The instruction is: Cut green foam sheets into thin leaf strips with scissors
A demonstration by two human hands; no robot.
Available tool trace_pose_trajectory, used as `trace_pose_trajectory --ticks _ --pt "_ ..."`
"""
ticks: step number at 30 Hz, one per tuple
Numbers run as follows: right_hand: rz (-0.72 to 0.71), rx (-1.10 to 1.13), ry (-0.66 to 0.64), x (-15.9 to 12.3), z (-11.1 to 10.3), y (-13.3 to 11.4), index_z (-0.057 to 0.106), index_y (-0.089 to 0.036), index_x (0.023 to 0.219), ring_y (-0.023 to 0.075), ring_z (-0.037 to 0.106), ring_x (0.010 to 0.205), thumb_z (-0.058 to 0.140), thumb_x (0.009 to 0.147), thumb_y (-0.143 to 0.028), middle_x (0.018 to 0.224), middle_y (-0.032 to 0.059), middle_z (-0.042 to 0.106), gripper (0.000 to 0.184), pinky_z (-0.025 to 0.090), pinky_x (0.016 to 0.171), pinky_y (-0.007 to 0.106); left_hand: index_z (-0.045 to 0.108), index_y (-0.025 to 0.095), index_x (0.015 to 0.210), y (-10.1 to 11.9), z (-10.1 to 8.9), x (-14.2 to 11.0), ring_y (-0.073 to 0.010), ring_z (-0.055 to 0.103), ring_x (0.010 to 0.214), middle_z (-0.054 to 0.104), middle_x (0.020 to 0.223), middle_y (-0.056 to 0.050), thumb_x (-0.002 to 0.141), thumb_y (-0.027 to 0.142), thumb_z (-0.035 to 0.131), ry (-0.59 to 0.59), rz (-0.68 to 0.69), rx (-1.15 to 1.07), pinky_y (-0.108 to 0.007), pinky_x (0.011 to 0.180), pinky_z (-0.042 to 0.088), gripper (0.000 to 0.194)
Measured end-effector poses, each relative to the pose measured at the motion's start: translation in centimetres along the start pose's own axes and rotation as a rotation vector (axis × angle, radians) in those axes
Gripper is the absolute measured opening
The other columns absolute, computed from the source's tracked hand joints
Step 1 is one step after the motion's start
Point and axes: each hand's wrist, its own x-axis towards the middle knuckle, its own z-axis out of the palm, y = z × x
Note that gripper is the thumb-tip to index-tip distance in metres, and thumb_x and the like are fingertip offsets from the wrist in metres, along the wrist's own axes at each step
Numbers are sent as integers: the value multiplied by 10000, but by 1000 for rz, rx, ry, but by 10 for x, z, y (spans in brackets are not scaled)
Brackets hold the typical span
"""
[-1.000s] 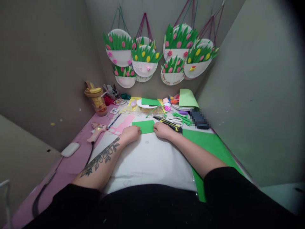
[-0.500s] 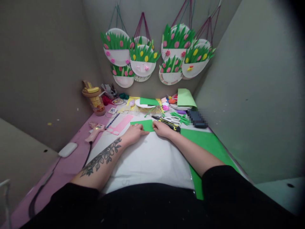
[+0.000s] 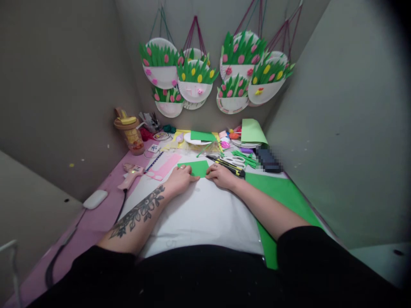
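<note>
A small green paper (image 3: pixel 199 169) lies on the white sheet (image 3: pixel 199 214) in front of me. My left hand (image 3: pixel 181 179) holds down its left part, fingers bent over it and thumb stretched along the near edge. At the right edge of the same paper, my right hand (image 3: pixel 220 175) has its fingers curled and pressed onto the edge. The right fingertips are partly hidden. Just beyond the right hand lie black-and-yellow cutters (image 3: pixel 229 166) and white-handled scissors (image 3: pixel 236 161).
Pink paper (image 3: pixel 165 167), a ruler (image 3: pixel 154 161) and a pink glue gun (image 3: pixel 131 177) lie left. A lidded cup (image 3: pixel 130 134) stands behind them. Green strips (image 3: pixel 245 158), a phone (image 3: pixel 269 160) and a large green sheet (image 3: pixel 276 192) are right. Paper-plate baskets (image 3: pixel 195 87) hang on the wall.
My right hand has loosened from a tighter curl and lies flatter at the paper's right edge. The left hand stays on the paper. The whole view has shifted slightly.
</note>
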Motion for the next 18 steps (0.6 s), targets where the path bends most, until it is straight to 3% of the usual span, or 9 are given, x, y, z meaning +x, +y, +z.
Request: trace_pose_trajectory --ticks 6,12,16,18 --pt "128 -149 -69 -4 -16 -5 701 -202 640 202 514 855 514 678 -34 858 47 689 254 411 790 330 710 207 898 1 -16 -20 -282 482 950 582 939 -137 885 272 415 -69 -130 174 -405 750 320 302" --pt "166 -179 -117 -4 -18 -5 698 -196 637 205 505 871 495 695 -63 866 59 673 249 400 781 328 700 120 835 -6 -27 -24 -275 550 914 649 921 -168 784 134 456 -194 -208 143 -400 755 373 249" --pt "269 -162 -9 -5 -13 2 706 -187 690 203 535 869 474 698 -54 845 63 664 267 409 816 322 705 112 875 -31 -24 -24 -265 593 895 663 948 -164 746 120 457 -77 -408 86 -360 765 411 279" --pt "333 -143 75 -6 -11 5 707 -178 739 202 551 872 462 698 -48 879 68 662 280 418 822 320 704 179 921 -40 -19 -23 -233 596 923 664 1014 -96 724 102 463 15 -407 -10 -313 783 423 321"
